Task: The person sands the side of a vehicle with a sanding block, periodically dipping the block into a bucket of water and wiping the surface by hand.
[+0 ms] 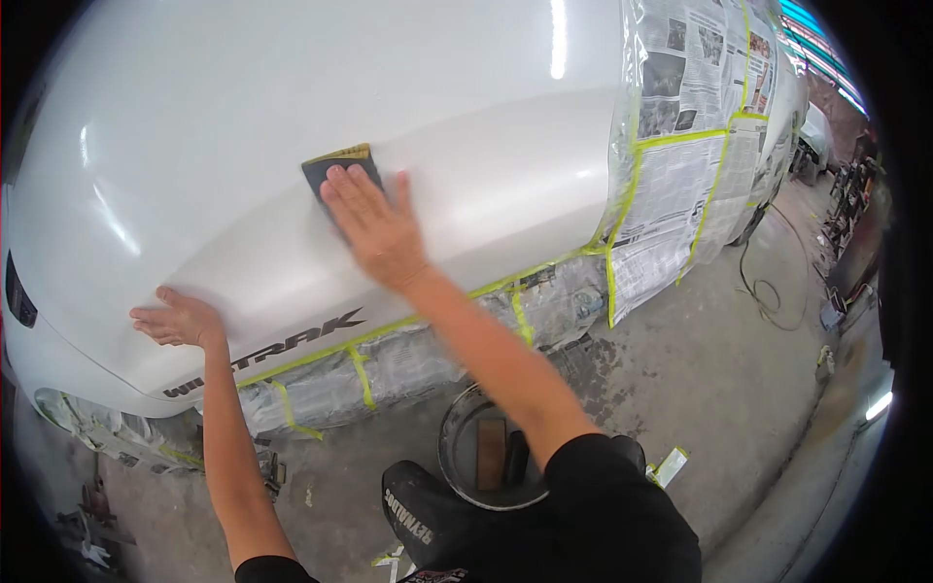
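Observation:
My right hand (pixel 374 225) presses a folded sheet of dark sandpaper (pixel 316 175) flat against the white car door (pixel 466 68). The fingers lie along the sheet, the thumb sticks out to the right, and a yellowish-brown fold shows at the top edge. Lower left, my left hand (pixel 180 319) rests on the same white bodywork with its fingers apart, holding nothing. Beneath it runs the dark "WILDTRAK" lettering (pixel 292 343), partly hidden by my left wrist.
Newspaper (pixel 671 185) edged with yellow-green tape covers the bodywork at right. Taped plastic (pixel 418 364) wraps the sill. By my legs a round tub (pixel 455 466) holds a brown block (pixel 492 452). A cable (pixel 768 291) lies on the concrete floor (pixel 680 379).

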Motion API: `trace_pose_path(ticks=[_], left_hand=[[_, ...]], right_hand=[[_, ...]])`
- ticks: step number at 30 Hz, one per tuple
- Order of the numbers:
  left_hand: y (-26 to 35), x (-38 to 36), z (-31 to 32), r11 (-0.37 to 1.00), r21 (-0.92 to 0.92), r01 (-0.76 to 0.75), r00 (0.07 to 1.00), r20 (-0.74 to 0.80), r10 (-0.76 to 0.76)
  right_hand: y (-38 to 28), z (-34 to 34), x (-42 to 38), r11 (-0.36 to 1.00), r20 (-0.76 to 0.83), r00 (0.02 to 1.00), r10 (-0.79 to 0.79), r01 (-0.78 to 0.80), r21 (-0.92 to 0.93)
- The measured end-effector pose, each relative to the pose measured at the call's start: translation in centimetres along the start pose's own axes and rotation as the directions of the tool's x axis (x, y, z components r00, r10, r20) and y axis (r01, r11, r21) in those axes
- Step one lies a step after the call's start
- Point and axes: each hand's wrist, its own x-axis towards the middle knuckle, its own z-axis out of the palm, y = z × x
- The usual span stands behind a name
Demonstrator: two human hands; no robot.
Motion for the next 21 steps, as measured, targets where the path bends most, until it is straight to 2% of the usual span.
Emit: trace_pose_path(ticks=[1, 3, 4, 5, 8, 10, 11, 12, 13, 15, 16, 17, 18, 19, 20, 21], left_hand=[[-0.1, 0.0, 0.0, 1.0, 0.003, -0.001, 1.0, 0.001, 0.001], [-0.7, 0.1, 0.3, 1.0, 0.003, -0.014, 1.0, -0.009, 0.014], [-1.0, 0.1, 0.4, 1.0, -0.001, -0.025, 0.999, -0.022, 0.025], [-1.0, 0.1, 0.6, 0.999, -0.008, -0.04, 0.999, -0.032, 0.04], [0.3, -0.3, -0.2, 1.0, -0.023, 0.001, 1.0, -0.003, -0.001], [0.0, 0.1, 0.3, 1.0, 0.001, 0.006, 1.0, -0.018, -0.006], [-0.2, 0.0, 0.3, 1.0, 0.017, 0.005, 1.0, -0.017, -0.005], [0.0, -0.1, 0.1, 1.0, 0.01, -0.007, 1.0, -0.018, 0.007], [0.0, -0.2, 0.0, 1.0, 0.002, -0.018, 1.0, -0.02, 0.018], [-0.4, 0.1, 0.2, 0.999, 0.0, -0.04, 0.999, -0.018, 0.04], [-0.8, 0.3, 0.6, 0.999, 0.006, -0.042, 0.999, -0.019, 0.042], [-1.5, 0.5, 0.8, 0.999, 0.02, -0.038, 0.999, -0.021, 0.038], [-1.8, 0.5, 0.9, 0.999, 0.015, -0.041, 0.999, -0.029, 0.041], [-1.4, 0.4, 1.2, 0.999, 0.017, -0.039, 0.998, -0.045, 0.039], [-1.2, 0.3, 1.1, 0.999, 0.024, -0.038, 0.997, -0.065, 0.04], [-1.0, 0.2, 0.9, 1.0, 0.02, -0.014, 0.998, -0.057, 0.015]], right_hand=[[3.0, -1.4, -0.2, 0.988, 0.019, 0.994, -0.106, 0.108, -0.113], [10.1, -4.6, -0.7, 0.925, -0.054, 0.994, 0.097, -0.11, -0.363], [12.5, -6.6, -0.4, 0.919, -0.148, 0.951, 0.273, -0.303, -0.252], [13.6, -8.0, 0.2, 0.868, -0.219, 0.867, 0.448, -0.48, -0.123], [9.0, -4.4, 1.9, 0.896, -0.351, 0.842, 0.41, -0.445, -0.02], [3.7, -1.1, 1.5, 0.973, -0.152, 0.978, 0.146, -0.17, -0.156], [0.7, 0.3, 0.9, 0.995, -0.058, 0.998, 0.012, -0.017, -0.096], [-1.4, 0.1, 1.1, 0.997, -0.02, 0.998, -0.055, 0.056, 0.056], [-0.8, 0.3, 1.0, 0.99, -0.02, 0.992, -0.123, 0.124, 0.068], [3.9, -2.9, 1.0, 0.976, 0.139, 0.967, -0.214, 0.207, 0.06], [7.4, -3.9, -0.1, 0.979, 0.072, 0.979, -0.189, 0.194, -0.06], [10.9, -5.7, -1.4, 0.95, 0.159, 0.975, -0.155, 0.191, -0.246], [13.5, -7.2, -2.4, 0.97, 0.082, 0.993, -0.087, 0.103, -0.219], [14.8, -9.0, -3.0, 0.965, 0.156, 0.987, -0.029, 0.069, -0.253], [14.4, -9.3, -2.9, 0.946, 0.181, 0.983, -0.041, 0.097, -0.308], [13.0, -7.5, -2.5, 0.962, 0.211, 0.969, -0.133, 0.177, -0.207]])
